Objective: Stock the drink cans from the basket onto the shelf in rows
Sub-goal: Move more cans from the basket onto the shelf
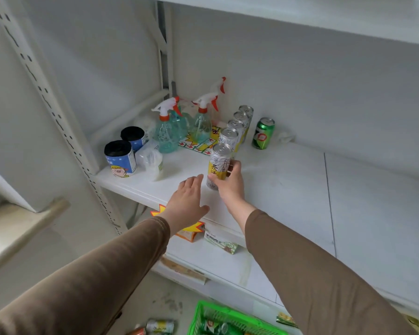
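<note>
A row of several tall white-and-yellow cans [237, 128] runs front to back on the white shelf [288, 180]. My right hand [229, 182] grips the front can [218, 163], which stands upright on the shelf. My left hand [188, 199] hovers flat and empty just left of that can, fingers apart. A green can [263, 133] stands alone to the right of the row, near the back wall. The green basket [203, 317] sits on the floor at the bottom, with cans inside. Two loose cans [159, 326] lie on the floor left of it.
Spray bottles [167, 131] and two blue rolls [120, 158] crowd the shelf's left side, with a clear plastic pack [150, 160] beside them. A slotted upright post [56, 112] bounds the left. Small packets [221, 241] lie on the lower shelf. Another shelf [324, 18] hangs overhead.
</note>
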